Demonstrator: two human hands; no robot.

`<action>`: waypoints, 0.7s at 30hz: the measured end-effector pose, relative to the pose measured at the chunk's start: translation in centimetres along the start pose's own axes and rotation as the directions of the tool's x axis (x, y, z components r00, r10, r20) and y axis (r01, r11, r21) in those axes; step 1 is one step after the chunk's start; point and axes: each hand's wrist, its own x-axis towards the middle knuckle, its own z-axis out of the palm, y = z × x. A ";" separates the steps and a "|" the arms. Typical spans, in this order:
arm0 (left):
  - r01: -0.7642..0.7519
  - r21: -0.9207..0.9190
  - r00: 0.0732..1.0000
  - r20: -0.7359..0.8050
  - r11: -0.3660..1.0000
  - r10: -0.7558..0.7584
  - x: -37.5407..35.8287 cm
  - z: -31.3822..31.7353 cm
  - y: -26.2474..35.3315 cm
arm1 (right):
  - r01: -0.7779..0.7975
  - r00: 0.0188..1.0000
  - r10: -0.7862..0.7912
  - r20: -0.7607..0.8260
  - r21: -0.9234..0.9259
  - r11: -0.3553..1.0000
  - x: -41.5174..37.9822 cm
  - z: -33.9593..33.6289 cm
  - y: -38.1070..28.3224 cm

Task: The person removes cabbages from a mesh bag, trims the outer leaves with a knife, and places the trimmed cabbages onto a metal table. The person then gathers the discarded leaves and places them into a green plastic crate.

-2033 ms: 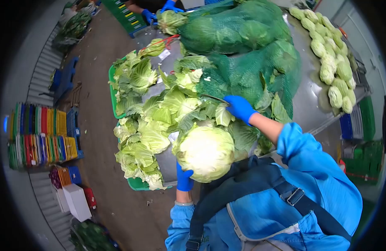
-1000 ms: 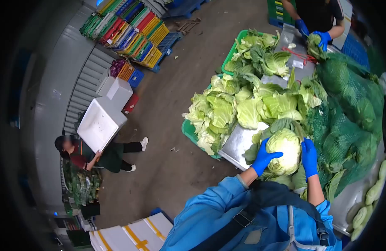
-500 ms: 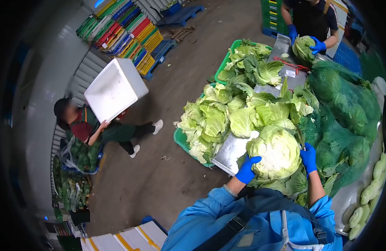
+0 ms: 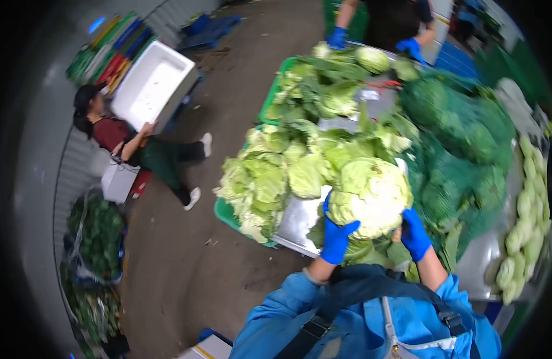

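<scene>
A large pale green cabbage (image 4: 372, 197) is between my two blue-gloved hands, above leaves at the near edge of the metal table. My left hand (image 4: 337, 236) grips its lower left side, thumb pressed on the front. At its lower right, my right hand (image 4: 415, 233) is closed against it, with the fingertips partly hidden. A small brownish piece shows beside those fingers, too blurred to name. Loose cabbage leaves (image 4: 306, 173) lie just beyond, and a green mesh sack (image 4: 449, 185) of cabbages is to the right.
Green crates (image 4: 228, 214) heaped with leaves line the table's left side. Across the table, a co-worker's gloved hands (image 4: 411, 48) are near a smaller cabbage (image 4: 372, 60). Another person at left carries a white box (image 4: 153, 87). Pale green elongated vegetables (image 4: 524, 209) lie along the right edge.
My right hand has come in closer under the cabbage's right side, and the cabbage is tilted slightly differently. The co-worker's hands have come off their cabbage. My view has shifted right.
</scene>
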 end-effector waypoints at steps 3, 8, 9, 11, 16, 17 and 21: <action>-0.186 0.370 0.969 0.224 0.910 0.107 2.4 -1.5 3.1 | -0.132 0.991 0.131 0.018 0.194 0.972 0.3 -2.5 0.6; 0.237 0.223 0.891 0.339 0.946 -0.303 4.6 1.3 10.3 | -0.050 0.972 0.060 0.226 -0.046 0.998 1.2 -1.9 -1.9; -0.009 0.501 0.841 0.472 0.865 -0.265 5.4 0.1 8.9 | -0.071 0.963 0.122 0.242 -0.209 0.975 2.2 -2.2 -2.1; 0.042 0.541 0.875 0.386 0.840 -0.292 5.2 -0.1 7.5 | -0.130 0.962 0.214 0.167 -0.411 0.903 2.5 -0.5 -3.8; 0.270 0.290 0.963 -0.083 0.918 -0.257 3.3 -2.0 1.6 | 0.391 0.808 -0.550 0.212 -0.891 0.231 3.2 0.7 -3.0; 0.200 0.323 0.979 -0.098 0.925 -0.177 2.9 -1.9 0.4 | 0.388 0.823 -0.518 0.233 -0.897 0.213 2.5 1.3 -2.5; 0.251 0.209 0.949 -0.245 0.945 -0.198 2.7 0.0 -0.8 | 0.398 0.817 -0.506 0.276 -0.905 0.149 1.1 1.9 0.4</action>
